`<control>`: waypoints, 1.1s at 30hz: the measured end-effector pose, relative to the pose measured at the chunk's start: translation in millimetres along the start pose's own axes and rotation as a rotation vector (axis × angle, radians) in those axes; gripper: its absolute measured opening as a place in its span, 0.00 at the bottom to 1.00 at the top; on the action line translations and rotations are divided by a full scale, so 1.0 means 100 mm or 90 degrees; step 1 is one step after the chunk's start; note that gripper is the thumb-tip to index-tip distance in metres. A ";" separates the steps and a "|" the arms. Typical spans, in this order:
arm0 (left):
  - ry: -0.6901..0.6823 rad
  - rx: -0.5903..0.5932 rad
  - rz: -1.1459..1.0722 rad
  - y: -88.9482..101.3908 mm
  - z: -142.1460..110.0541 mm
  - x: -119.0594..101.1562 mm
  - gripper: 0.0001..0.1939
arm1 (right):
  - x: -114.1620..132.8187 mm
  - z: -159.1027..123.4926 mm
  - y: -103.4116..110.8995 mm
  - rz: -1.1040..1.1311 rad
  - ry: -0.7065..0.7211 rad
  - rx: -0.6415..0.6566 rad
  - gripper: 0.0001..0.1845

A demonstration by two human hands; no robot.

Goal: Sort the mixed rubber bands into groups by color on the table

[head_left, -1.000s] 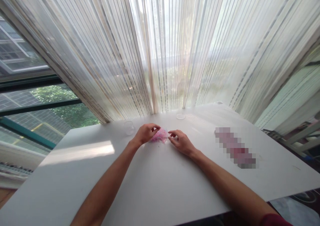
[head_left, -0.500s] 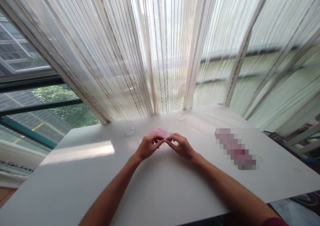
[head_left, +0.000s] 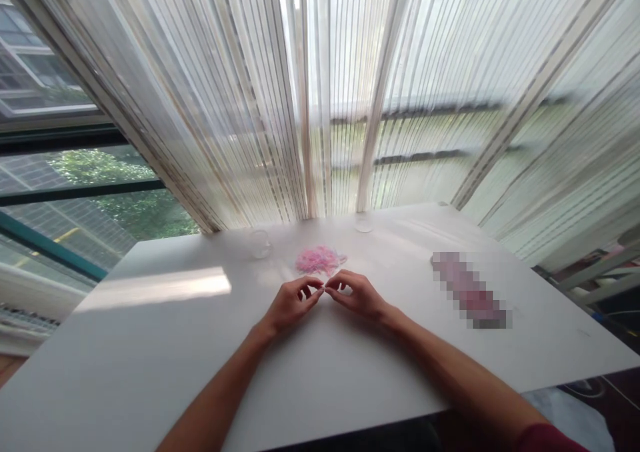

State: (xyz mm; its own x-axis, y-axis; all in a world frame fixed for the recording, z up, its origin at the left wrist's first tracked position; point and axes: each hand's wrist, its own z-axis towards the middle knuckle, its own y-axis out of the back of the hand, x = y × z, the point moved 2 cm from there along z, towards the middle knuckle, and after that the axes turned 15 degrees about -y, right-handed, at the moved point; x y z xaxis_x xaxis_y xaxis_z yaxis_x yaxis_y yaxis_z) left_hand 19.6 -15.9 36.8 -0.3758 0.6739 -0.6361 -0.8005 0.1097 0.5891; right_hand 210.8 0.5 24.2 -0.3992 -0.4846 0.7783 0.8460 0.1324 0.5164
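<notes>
Fingers of the left hand (head_left: 291, 303) and of the right hand (head_left: 358, 294) stood almost tip to tip, and on each hand the thumb and forefinger were bent toward each other, nearly closed. From my distant post I could not tell whether they were pinching some very small piece, because the tips were too small in the head view.

Just beyond them, on the smooth white counter (head_left: 150, 365), lay a loose, shaggy heap of thin pink strips (head_left: 317, 260), with some paler bits at its right side. Behind it and to the left stood a low round container of clear material (head_left: 261, 245); behind it and to the right lay a flat clear round piece (head_left: 363, 225). An oblong pinkish thing, covered by mosaic (head_left: 469, 289), was well apart from the right hand.

I judged the step in hand to be fine work between the two pairs of tips. To do it well, I would have advised light pressure, because such thin strips probably bend easily and cling to skin. Both wrists, in my opinion, needed to be low and steady, so that one hand could hold and the other make only small motions. Gentle movement near the heap also seemed wise, since a careless brush could scatter it.
</notes>
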 end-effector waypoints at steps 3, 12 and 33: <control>-0.008 0.004 0.011 -0.02 -0.02 0.02 0.09 | -0.01 -0.01 0.01 0.009 -0.016 0.009 0.07; -0.050 0.039 0.116 0.02 -0.06 0.05 0.08 | -0.02 -0.01 0.07 0.000 -0.033 0.028 0.07; -0.058 0.018 0.138 0.01 -0.05 0.01 0.06 | -0.02 -0.03 0.07 0.008 -0.057 0.044 0.03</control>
State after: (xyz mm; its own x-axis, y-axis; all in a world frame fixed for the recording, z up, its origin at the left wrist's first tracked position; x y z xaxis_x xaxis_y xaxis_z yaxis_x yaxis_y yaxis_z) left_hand 16.1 -18.8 34.9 -0.4933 0.7465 -0.4465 -0.6913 -0.0249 0.7221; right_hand 218.5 -0.2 25.1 -0.4218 -0.4035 0.8119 0.8258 0.1987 0.5278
